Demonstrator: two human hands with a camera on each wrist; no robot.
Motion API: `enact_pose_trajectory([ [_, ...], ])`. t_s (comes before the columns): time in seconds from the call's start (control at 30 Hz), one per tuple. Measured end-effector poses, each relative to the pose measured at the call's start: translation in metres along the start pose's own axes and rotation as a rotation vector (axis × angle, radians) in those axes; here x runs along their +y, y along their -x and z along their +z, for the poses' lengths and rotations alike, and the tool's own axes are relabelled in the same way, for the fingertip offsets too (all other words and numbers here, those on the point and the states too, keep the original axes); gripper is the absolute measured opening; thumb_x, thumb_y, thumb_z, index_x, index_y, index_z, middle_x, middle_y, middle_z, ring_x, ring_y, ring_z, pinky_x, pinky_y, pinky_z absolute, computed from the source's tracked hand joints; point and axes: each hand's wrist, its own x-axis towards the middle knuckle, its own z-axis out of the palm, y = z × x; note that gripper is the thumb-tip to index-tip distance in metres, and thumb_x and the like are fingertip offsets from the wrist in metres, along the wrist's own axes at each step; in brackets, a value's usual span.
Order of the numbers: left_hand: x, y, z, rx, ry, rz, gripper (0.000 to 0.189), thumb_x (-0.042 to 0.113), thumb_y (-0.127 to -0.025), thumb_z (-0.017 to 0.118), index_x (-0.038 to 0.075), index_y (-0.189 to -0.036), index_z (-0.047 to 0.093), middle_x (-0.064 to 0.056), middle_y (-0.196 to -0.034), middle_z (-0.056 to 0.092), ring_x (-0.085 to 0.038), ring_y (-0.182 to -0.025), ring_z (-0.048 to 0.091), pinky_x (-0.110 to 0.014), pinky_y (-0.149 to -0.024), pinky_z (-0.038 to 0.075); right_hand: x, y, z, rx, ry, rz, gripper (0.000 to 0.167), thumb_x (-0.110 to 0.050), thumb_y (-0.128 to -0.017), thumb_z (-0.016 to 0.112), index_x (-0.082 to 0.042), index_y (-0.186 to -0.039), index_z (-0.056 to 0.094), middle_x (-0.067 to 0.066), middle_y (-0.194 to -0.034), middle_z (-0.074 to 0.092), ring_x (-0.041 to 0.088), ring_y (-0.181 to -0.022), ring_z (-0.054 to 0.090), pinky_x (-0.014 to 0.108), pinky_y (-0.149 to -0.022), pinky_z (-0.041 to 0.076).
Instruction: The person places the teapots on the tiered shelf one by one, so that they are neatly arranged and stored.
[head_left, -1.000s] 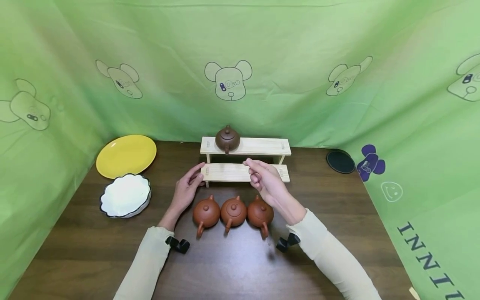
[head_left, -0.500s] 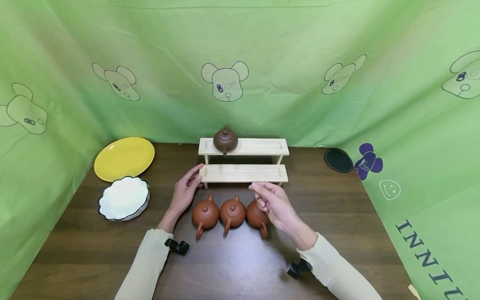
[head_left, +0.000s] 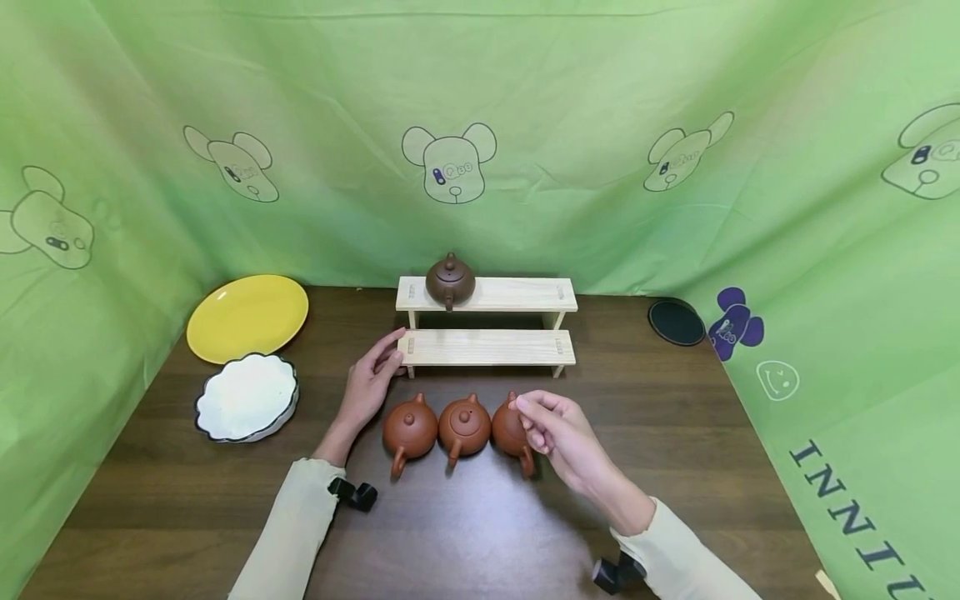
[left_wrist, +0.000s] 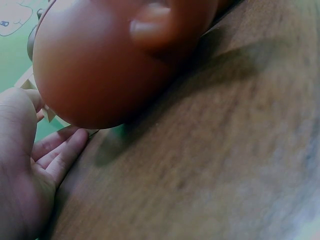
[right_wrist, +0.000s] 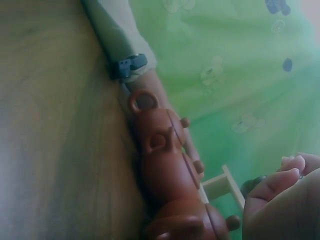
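Observation:
My left hand [head_left: 369, 385] holds the left end of the lower shelf of a pale wooden two-tier stand [head_left: 487, 346], thumb at the front corner. A dark brown teapot [head_left: 450, 282] sits on the upper shelf's left part. Three reddish-brown clay teapots stand in a row before the stand: left [head_left: 410, 429], middle [head_left: 464, 427], right [head_left: 510, 429]. Over the right teapot hovers my right hand [head_left: 566, 437], fingers curled and thumb tip against the forefinger, nothing visible between them. In the right wrist view the right teapot's lid knob [right_wrist: 233, 222] is apart from these fingers.
A yellow oval plate [head_left: 247, 319] and a white scalloped dish [head_left: 247, 398] lie at the left. A black oval coaster [head_left: 677, 322] is at the back right. Green printed cloth [head_left: 457, 83] walls in the wooden table [head_left: 480, 542].
My right hand has drawn back from above the lower shelf, towards me and to the right, to over the right teapot. The left hand has stayed at the stand's end.

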Motion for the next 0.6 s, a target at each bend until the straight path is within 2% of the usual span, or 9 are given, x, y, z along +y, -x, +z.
enact_pose_trajectory([
  [0.17, 0.003, 0.001, 0.000, -0.015, -0.014, -0.025, 0.045, 0.017, -0.117, 0.060, 0.011, -0.161, 0.060, -0.018, -0.159, 0.061, -0.020, -0.129, 0.068, -0.022, -0.098, 0.065, 0.004, 0.008, -0.008, 0.006, 0.035, 0.025, 0.022, -0.009, -0.112, 0.063, -0.013, -0.096, 0.078, -0.007, -0.077, 0.059, 0.002, -0.058, 0.043, 0.011, -0.052, 0.034],
  [0.4, -0.002, 0.001, 0.001, 0.005, -0.009, 0.037, 0.044, 0.022, -0.116, 0.062, 0.011, -0.159, 0.063, -0.018, -0.158, 0.062, -0.017, -0.127, 0.069, -0.021, -0.095, 0.066, 0.013, 0.016, -0.025, 0.018, 0.089, 0.050, 0.021, -0.010, -0.111, 0.063, -0.015, -0.097, 0.078, -0.008, -0.077, 0.060, 0.002, -0.058, 0.045, 0.012, -0.051, 0.034],
  [0.6, -0.003, 0.000, 0.000, -0.009, -0.019, 0.043, 0.046, 0.026, -0.117, 0.062, 0.010, -0.160, 0.061, -0.019, -0.160, 0.060, -0.025, -0.133, 0.067, -0.023, -0.097, 0.066, 0.017, 0.025, -0.037, 0.034, 0.158, 0.076, 0.019, -0.013, -0.110, 0.067, -0.018, -0.096, 0.079, -0.009, -0.077, 0.060, 0.001, -0.059, 0.045, 0.013, -0.051, 0.030],
])
